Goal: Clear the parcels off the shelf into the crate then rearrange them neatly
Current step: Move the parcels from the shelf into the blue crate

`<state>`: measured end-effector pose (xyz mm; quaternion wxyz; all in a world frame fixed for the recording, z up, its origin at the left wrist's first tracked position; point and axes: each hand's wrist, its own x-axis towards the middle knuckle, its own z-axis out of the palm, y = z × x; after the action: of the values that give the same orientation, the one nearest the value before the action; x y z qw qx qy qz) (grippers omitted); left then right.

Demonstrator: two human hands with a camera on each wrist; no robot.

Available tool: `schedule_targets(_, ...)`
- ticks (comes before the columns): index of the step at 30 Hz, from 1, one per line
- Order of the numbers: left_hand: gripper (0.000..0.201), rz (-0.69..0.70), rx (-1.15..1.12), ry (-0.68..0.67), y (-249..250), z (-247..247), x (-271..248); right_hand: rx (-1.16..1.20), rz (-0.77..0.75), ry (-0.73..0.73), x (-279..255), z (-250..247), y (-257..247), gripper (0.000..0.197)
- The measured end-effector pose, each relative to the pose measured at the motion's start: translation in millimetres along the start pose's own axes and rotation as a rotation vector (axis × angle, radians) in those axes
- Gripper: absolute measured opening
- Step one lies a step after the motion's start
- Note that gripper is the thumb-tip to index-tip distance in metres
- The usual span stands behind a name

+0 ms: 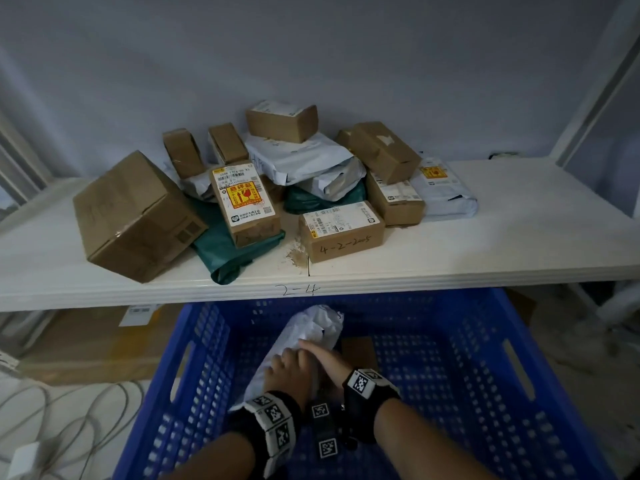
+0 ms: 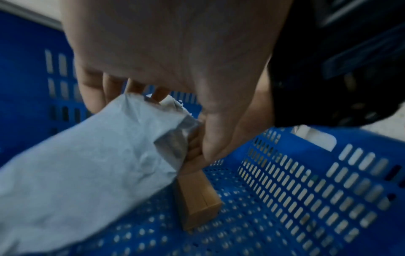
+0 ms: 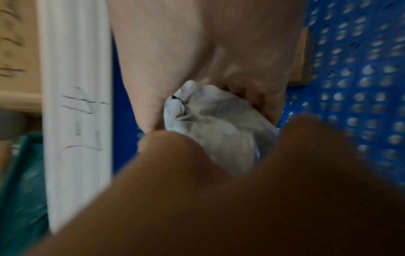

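A crumpled white poly mailer [image 1: 309, 329] sits slanted in the blue crate [image 1: 467, 358]. Both hands are on its near end. My left hand [image 1: 285, 372] grips it, with fingers [image 2: 96, 93] behind the mailer [image 2: 87, 164] and the thumb in front. My right hand [image 1: 323, 358] holds the same end of the mailer [image 3: 210, 124] between thumb and fingers, its fingers lying over my left hand. A small brown box [image 1: 358, 349] rests on the crate floor just right of the mailer, and the box [image 2: 197, 199] touches its side. Several parcels [image 1: 339, 230] are piled on the white shelf [image 1: 485, 258].
The shelf pile holds a large tilted carton [image 1: 135, 216] at the left, green bags [image 1: 225, 251], white mailers and small boxes. The shelf's front edge, marked 2-4 [image 1: 298, 289], overhangs the crate's far side. Cables [image 1: 69, 420] lie on the floor at the left.
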<state>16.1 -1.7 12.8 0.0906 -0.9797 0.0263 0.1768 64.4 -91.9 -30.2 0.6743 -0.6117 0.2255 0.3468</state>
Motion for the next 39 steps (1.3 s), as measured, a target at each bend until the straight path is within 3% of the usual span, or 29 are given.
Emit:
schedule_targets(3, 0.052, 0.053, -0.050, -0.040, -2, 9, 19, 0.045, 0.027, -0.039, 28, -8, 7, 0.047)
schedule_targets(5, 0.072, 0.167, -0.102, -0.136, -8, 31, 34, 0.065, 0.031, -0.048, 42, -13, 13, 0.035)
schedule_targets(8, 0.078, 0.286, -0.271, -0.320, -14, 60, 44, -0.066, 0.074, -0.002, 60, -23, 31, 0.039)
schedule_targets(10, 0.078, 0.289, -0.295, -0.435, -14, 79, 46, -0.175, 0.120, 0.016, 69, -30, 44, 0.040)
schedule_targets(14, 0.076, 0.274, -0.210, -0.502, -16, 90, 47, -0.289, 0.102, -0.016, 95, -56, 60, 0.021)
schedule_targets(16, 0.072, 0.260, -0.249, -0.504, -18, 87, 50, -0.305, 0.105, 0.009, 97, -67, 56, 0.026)
schedule_targets(21, 0.061, 0.275, -0.352, -0.381, -27, 34, 48, -0.335, 0.084, 0.046, 19, -56, -5, 0.026)
schedule_targets(23, 0.048, 0.329, -0.388, -0.285, -29, -3, 41, -0.377, 0.004, 0.059, -3, -57, -28, 0.031)
schedule_targets(28, 0.008, 0.424, -0.548, 0.017, -26, -110, 15, -0.436, -0.311, 0.027, -75, -54, -101, 0.012)
schedule_targets(30, 0.013, 0.414, -0.615, 0.164, -22, -148, 10, -0.418, -0.449, 0.061, -99, -55, -127, 0.011)
schedule_targets(33, 0.022, 0.307, -0.695, 0.300, -18, -188, 22, -0.448, -0.672, 0.278, -117, -64, -163, 0.009)
schedule_targets(35, 0.032, 0.195, -0.752, 0.288, -21, -197, 43, -0.482, -0.764, 0.426, -119, -75, -183, 0.007)
schedule_targets(39, 0.070, 0.005, -0.881, 0.219, -38, -187, 93, -0.660, -0.703, 0.646, -107, -95, -197, 0.039)
